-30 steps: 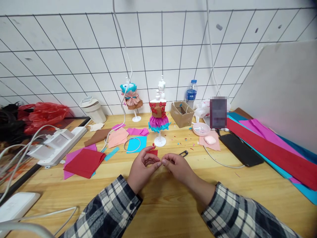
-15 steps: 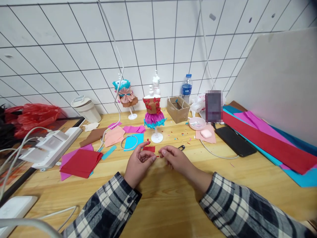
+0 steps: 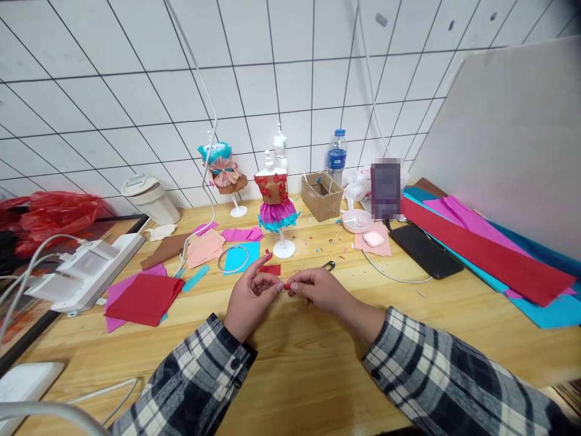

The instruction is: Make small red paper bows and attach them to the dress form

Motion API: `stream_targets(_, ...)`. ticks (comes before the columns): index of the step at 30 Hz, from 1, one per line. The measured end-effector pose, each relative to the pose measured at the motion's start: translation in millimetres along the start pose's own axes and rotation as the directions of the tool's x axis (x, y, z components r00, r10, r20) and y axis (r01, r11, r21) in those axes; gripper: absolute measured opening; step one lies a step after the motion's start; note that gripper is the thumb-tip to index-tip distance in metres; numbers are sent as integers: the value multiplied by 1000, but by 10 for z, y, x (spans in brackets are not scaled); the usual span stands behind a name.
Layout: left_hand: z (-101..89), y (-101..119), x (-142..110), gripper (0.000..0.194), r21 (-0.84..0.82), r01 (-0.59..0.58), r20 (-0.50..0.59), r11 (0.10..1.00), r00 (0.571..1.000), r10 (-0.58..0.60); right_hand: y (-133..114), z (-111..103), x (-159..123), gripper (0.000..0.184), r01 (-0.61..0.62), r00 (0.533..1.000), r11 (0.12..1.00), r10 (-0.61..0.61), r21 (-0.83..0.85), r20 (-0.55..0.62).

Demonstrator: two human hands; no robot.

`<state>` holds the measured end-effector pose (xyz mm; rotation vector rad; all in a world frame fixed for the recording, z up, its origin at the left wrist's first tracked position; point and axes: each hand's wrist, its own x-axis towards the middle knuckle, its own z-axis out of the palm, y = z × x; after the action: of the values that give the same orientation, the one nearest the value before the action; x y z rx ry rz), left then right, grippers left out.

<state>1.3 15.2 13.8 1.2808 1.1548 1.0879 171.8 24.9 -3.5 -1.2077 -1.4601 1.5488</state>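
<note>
Between my two hands is a tiny piece of red paper [image 3: 287, 286], pinched at the fingertips and mostly covered by them. My left hand [image 3: 254, 295] holds it between thumb and a finger, with the index finger raised and a red scrap [image 3: 268, 255] at its tip. Thumb and fingers of my right hand [image 3: 318, 287] close on the other side of the piece. Just behind lies a red paper rectangle [image 3: 272, 269]. Beyond it stands a small white dress form [image 3: 271, 191] in a brown top with red bows and a magenta skirt edged in blue.
Scissors [image 3: 329, 265] lie partly behind my right hand. Coloured paper sheets [image 3: 143, 300] spread left, long paper strips [image 3: 481, 248] right. A cardboard box [image 3: 322, 200], a pink dish [image 3: 357, 221], a phone [image 3: 426, 251] and a power strip [image 3: 97, 266] stand or lie around.
My right hand has moved left, and its fingertips now meet the left ones at the small red piece. The whole view has shifted slightly.
</note>
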Motion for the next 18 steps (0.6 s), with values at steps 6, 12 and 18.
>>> stream_targets(6,4,16,-10,74,-4,7,-1,1000,1000,-7,-48,22,-35,34,-8,998,998,12,68,-60)
stream_targets(12,7,-2,-5,75,-6,5,25,1000,1000,-5,-25,16,-33,20,84,992,995,-89,-62,-84)
stream_targets(18,-27,-16,2,73,4,-9,13,1000,1000,9,-14,-64,12,19,80,993,995,-84,-56,-80)
